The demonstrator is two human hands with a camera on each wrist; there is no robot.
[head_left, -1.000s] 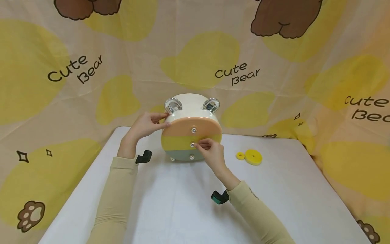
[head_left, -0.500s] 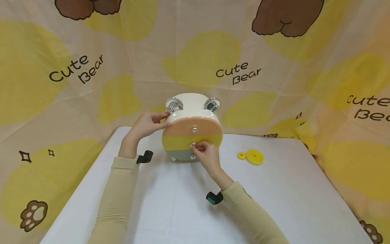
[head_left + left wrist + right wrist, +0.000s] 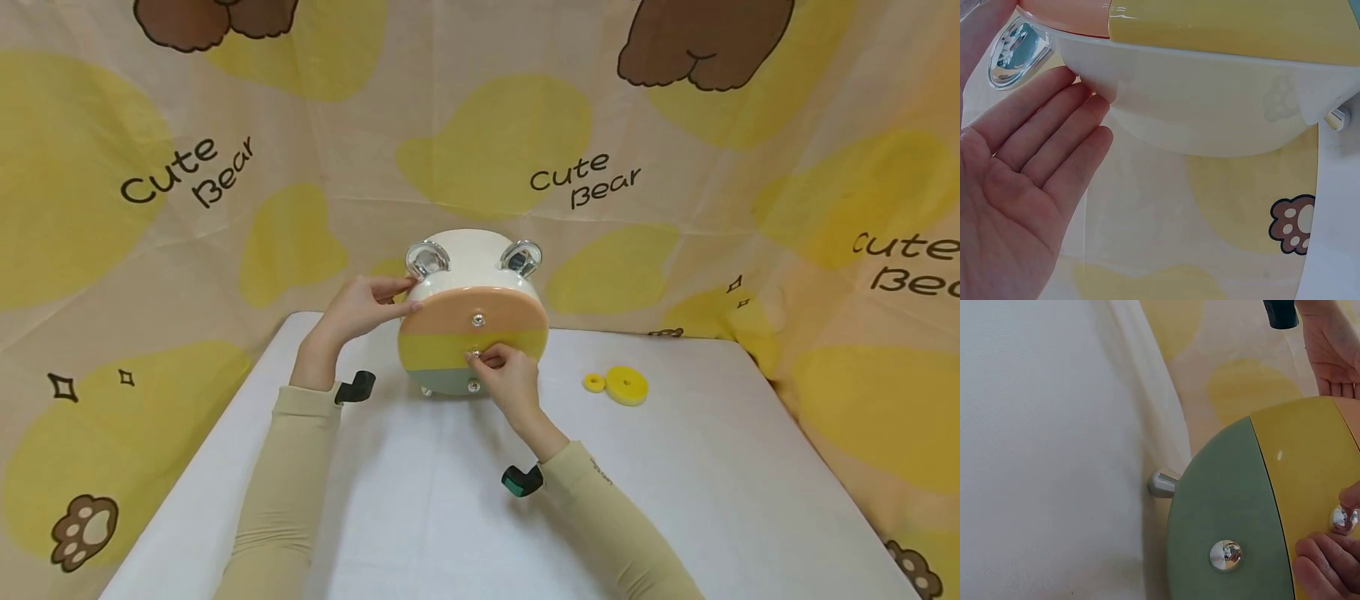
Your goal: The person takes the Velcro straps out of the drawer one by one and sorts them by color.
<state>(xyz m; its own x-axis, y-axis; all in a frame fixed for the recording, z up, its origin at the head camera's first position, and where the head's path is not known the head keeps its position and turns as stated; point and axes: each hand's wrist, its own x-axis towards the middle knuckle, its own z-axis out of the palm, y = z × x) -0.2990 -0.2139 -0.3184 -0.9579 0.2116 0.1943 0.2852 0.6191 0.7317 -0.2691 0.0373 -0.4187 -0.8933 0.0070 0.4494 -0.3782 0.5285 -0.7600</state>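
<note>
A rounded cream cabinet (image 3: 471, 250) with silver ear-like rings stands on the table. Its front has an orange drawer (image 3: 442, 312), a yellow drawer (image 3: 427, 352) and a green drawer (image 3: 442, 382), each with a silver knob. My right hand (image 3: 512, 383) is at the yellow drawer, thumb and fingertips pinching its knob (image 3: 1343, 520), which they partly cover. On the cabinet's upper left side rests my left hand (image 3: 356, 310). Its fingers, fairly straight in the left wrist view, touch the cream shell (image 3: 1197, 103), and the thumb lies at the orange front's edge.
To the right of the cabinet, a small yellow ring (image 3: 594, 383) and a larger yellow disc (image 3: 627, 386) lie on the white tabletop (image 3: 420, 500). A bear-print cloth (image 3: 480, 133) hangs close behind the cabinet and along both sides.
My right hand has shifted a little left, its fingertips coming further over the middle knob. The left hand and the cabinet stay where they were; the drawers look shut throughout.
</note>
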